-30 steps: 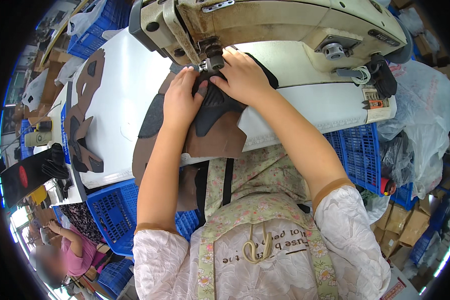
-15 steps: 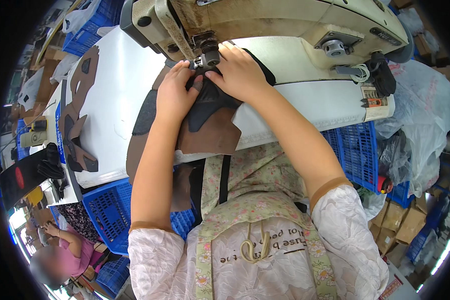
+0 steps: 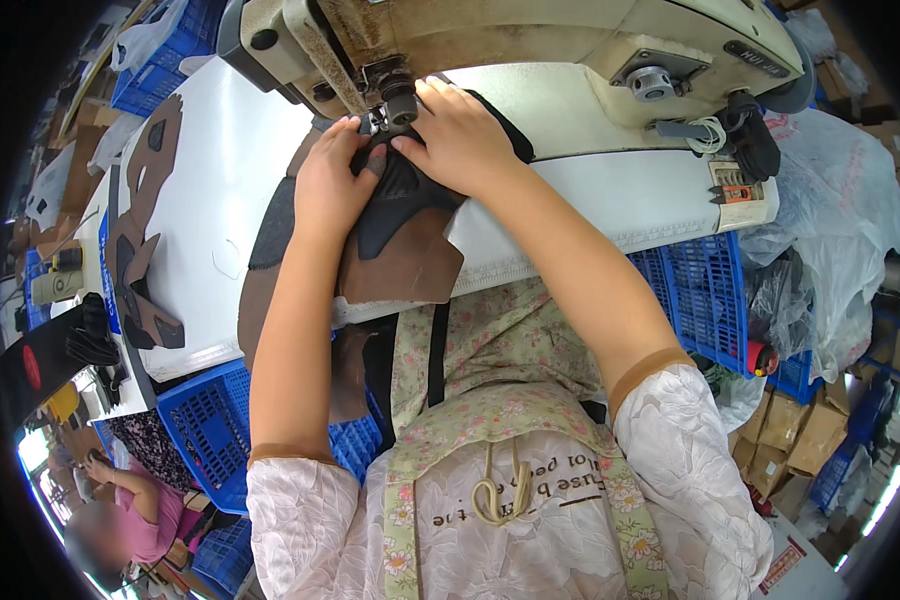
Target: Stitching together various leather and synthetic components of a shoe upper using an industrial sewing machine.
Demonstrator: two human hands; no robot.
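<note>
A brown and black leather-like workpiece, resembling a shoe upper [image 3: 400,262], lies on the white sewing table [image 3: 205,210]. Its far part sits beneath the presser foot [image 3: 377,119] of a beige sewing machine [image 3: 530,40]. My left hand [image 3: 325,185] rests on the workpiece left of the foot, fingers extended and thumb apart. On the other side, my right hand [image 3: 467,140] lies flat with its fingers stretched forward and its thumb near the foot. Both hands press on the material rather than wrap round it. The needle point cannot be made out.
More brown cut pieces [image 3: 150,240] lie at the table's left. Blue crates [image 3: 205,425] stand below the table, another [image 3: 695,295] at right beside plastic bags [image 3: 830,240]. A small tool [image 3: 735,193] rests near the right end. A person in pink [image 3: 150,515] sits at lower left.
The whole view has shifted slightly, so the table and machine appear a little farther left. Both hands stay on the workpiece beside the presser foot, with little visible movement against it.
</note>
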